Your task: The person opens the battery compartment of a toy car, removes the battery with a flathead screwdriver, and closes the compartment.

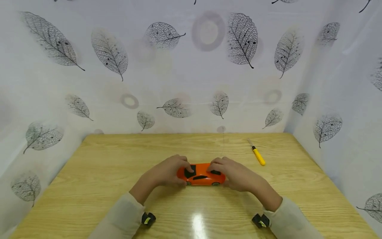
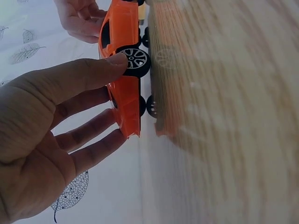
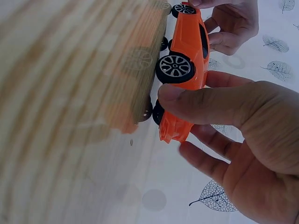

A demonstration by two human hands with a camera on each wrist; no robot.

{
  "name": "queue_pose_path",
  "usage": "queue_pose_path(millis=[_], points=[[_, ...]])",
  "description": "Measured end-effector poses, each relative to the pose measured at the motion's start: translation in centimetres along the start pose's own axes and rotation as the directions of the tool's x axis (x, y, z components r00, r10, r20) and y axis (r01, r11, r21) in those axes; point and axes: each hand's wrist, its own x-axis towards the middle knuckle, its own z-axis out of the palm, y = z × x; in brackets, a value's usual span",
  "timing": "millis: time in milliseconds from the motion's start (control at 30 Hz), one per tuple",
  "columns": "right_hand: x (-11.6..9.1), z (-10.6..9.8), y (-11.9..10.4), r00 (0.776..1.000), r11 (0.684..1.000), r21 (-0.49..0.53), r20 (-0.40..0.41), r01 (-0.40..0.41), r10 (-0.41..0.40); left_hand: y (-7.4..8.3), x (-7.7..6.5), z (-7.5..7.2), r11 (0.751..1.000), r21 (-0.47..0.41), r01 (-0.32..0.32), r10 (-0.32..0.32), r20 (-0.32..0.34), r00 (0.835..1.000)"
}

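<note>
An orange toy car [image 1: 204,171] with dark windows stands on its wheels on the wooden table, side-on to the head view. My left hand [image 1: 172,171] grips its left end, and in the left wrist view the thumb [image 2: 88,77] lies at a black wheel with silver spokes [image 2: 135,59]. At the car's other end my right hand [image 1: 234,173] holds on, its thumb [image 3: 205,103] against the bodywork just behind a wheel [image 3: 175,69]. Fingers of both hands reach over the roof and far side.
A yellow-handled screwdriver [image 1: 258,156] lies at the back right of the table [image 1: 119,156]. Behind and at both sides hangs a white sheet [image 1: 185,76] printed with dark leaves. Small black devices [image 1: 148,219] sit at both wrists.
</note>
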Motion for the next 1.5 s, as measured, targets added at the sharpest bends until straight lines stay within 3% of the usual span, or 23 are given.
queue_pose_path(millis=[500,967,1267,1500], points=[[0.0,-0.6,-0.3,1.000,1.000,0.004,-0.002,0.031,-0.031,-0.7,0.0,-0.2,0.998,-0.025,-0.049,0.049,0.002,0.999],[-0.1,-1.3,-0.4,0.998,0.995,0.101,0.060,-0.008,0.002,-1.2,-0.4,-1.1,0.975,-0.220,-0.008,0.021,0.054,0.998],[-0.4,-1.0,-0.3,1.000,0.996,0.086,0.024,0.001,-0.003,-1.3,-0.9,-1.2,0.974,-0.225,-0.005,0.018,0.054,0.998],[-0.7,-0.9,0.0,1.000,0.996,0.085,-0.008,0.003,-0.002,-1.8,-0.9,-0.7,0.959,-0.282,-0.023,0.039,0.049,0.998]])
